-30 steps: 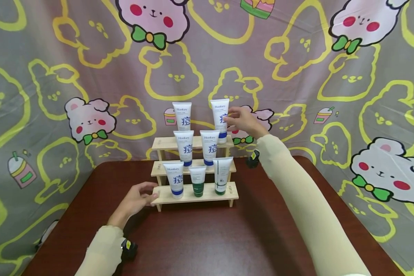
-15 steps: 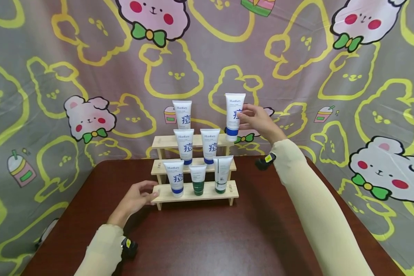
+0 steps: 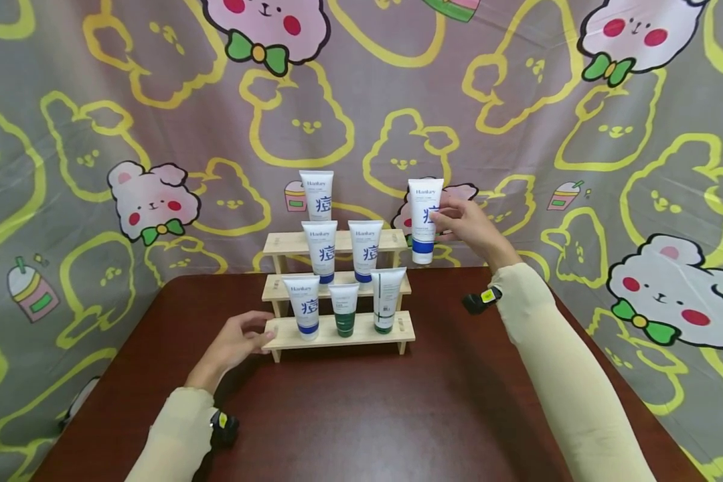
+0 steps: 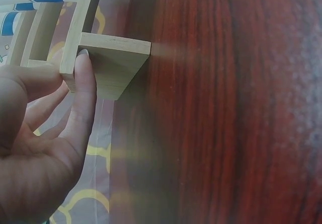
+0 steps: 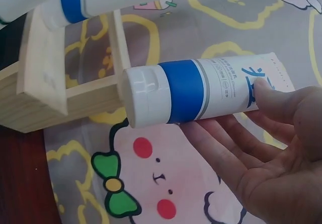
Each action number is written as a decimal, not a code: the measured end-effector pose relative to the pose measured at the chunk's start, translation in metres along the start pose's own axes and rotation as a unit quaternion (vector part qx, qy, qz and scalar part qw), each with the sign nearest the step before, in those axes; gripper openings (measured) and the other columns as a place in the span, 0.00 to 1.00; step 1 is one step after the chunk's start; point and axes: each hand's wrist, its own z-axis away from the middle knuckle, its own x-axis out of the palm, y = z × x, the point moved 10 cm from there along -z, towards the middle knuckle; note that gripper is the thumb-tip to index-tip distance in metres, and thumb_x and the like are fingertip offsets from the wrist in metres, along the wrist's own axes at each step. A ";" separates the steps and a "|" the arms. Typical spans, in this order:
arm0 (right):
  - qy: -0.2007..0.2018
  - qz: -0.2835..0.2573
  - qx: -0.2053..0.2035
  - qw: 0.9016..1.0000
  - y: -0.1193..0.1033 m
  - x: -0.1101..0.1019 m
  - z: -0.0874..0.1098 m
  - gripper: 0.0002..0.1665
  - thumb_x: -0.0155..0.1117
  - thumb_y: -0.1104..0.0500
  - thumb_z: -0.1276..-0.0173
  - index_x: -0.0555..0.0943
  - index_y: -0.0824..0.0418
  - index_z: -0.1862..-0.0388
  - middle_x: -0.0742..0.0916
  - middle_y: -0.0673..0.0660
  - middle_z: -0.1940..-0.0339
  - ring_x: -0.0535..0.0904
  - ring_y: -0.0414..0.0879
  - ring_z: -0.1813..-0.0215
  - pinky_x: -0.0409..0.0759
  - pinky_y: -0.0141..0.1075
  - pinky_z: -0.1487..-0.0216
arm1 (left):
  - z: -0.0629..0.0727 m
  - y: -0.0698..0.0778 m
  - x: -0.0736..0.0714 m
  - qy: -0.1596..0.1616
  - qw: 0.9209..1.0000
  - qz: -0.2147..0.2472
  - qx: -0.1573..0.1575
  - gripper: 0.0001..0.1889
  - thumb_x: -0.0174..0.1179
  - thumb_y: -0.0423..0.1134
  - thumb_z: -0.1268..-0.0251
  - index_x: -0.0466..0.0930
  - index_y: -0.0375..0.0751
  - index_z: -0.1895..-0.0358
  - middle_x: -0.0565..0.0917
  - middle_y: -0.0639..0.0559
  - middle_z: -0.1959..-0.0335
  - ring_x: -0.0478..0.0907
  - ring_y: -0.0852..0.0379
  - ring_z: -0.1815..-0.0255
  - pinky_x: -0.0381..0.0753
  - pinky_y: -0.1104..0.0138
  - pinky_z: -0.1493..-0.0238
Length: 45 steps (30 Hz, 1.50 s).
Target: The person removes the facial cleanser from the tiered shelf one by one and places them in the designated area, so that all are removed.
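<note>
A three-step wooden rack [image 3: 337, 340] stands on the table. My left hand [image 3: 231, 345] pinches the left end of its lowest step, thumb on one face and a finger against the other in the left wrist view. Off the rack's upper right side, my right hand [image 3: 472, 227] holds a white squeeze tube [image 3: 424, 214] with blue lettering and a blue band, upright, cap down, in the air. In the right wrist view the thumb presses its printed front, with fingers behind. Similar tubes stand on the top step [image 3: 318, 194] and the middle step, two there.
On the lowest step stand a blue-banded tube [image 3: 303, 308], a small green-and-white tube [image 3: 345, 309] and a taller green-capped tube [image 3: 387, 300]. The dark red table [image 3: 349, 415] spreads in front. A cartoon-patterned cloth [image 3: 494, 100] hangs behind and at both sides.
My right hand has lifted the tube off the right of the top step and carried it rightward, then slightly lower. My left hand stays at the rack's lowest step.
</note>
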 end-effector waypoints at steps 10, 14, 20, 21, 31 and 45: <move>0.002 0.024 0.005 1.000 0.022 -0.007 0.018 0.27 0.61 0.59 0.24 0.69 0.75 0.35 0.79 0.73 0.44 0.84 0.54 0.55 0.84 0.46 0.54 | 0.002 0.001 0.000 0.002 1.000 -0.004 0.006 0.23 0.64 0.25 0.34 0.73 0.26 0.37 0.76 0.29 0.43 0.83 0.48 0.62 0.85 0.58 0.63; -0.004 0.029 0.007 1.000 0.031 -0.007 0.023 0.27 0.60 0.59 0.23 0.69 0.76 0.35 0.79 0.73 0.45 0.84 0.55 0.57 0.84 0.45 0.56 | 0.001 0.000 0.001 -0.001 1.000 -0.002 0.006 0.23 0.64 0.25 0.34 0.72 0.26 0.37 0.75 0.29 0.43 0.83 0.48 0.62 0.85 0.58 0.63; -0.011 -0.004 -0.001 1.000 0.040 -0.006 0.028 0.25 0.59 0.61 0.23 0.69 0.78 0.37 0.80 0.72 0.47 0.85 0.51 0.59 0.83 0.51 0.54 | 0.000 0.001 -0.003 0.005 1.000 -0.005 0.001 0.23 0.64 0.24 0.34 0.72 0.26 0.37 0.76 0.29 0.43 0.83 0.48 0.62 0.85 0.59 0.63; -0.013 -0.006 -0.001 1.000 0.041 -0.006 0.029 0.25 0.59 0.61 0.23 0.69 0.78 0.37 0.80 0.72 0.47 0.84 0.51 0.59 0.83 0.51 0.54 | -0.001 0.001 -0.003 0.007 1.000 -0.004 -0.002 0.22 0.64 0.24 0.34 0.73 0.26 0.38 0.76 0.29 0.44 0.83 0.48 0.62 0.85 0.59 0.63; -0.015 0.002 0.021 1.000 0.066 -0.004 0.037 0.27 0.61 0.59 0.24 0.69 0.76 0.35 0.78 0.74 0.43 0.83 0.57 0.56 0.83 0.52 0.54 | -0.001 0.003 0.001 -0.004 1.000 0.006 0.012 0.23 0.64 0.24 0.34 0.71 0.24 0.37 0.75 0.28 0.44 0.83 0.48 0.62 0.85 0.58 0.63; -0.012 0.007 0.042 0.999 0.085 0.002 0.044 0.27 0.62 0.58 0.24 0.70 0.74 0.36 0.79 0.73 0.45 0.84 0.58 0.56 0.83 0.50 0.55 | -0.001 0.004 0.002 0.000 1.000 -0.011 0.000 0.23 0.63 0.23 0.35 0.71 0.23 0.37 0.75 0.27 0.44 0.82 0.48 0.63 0.85 0.58 0.64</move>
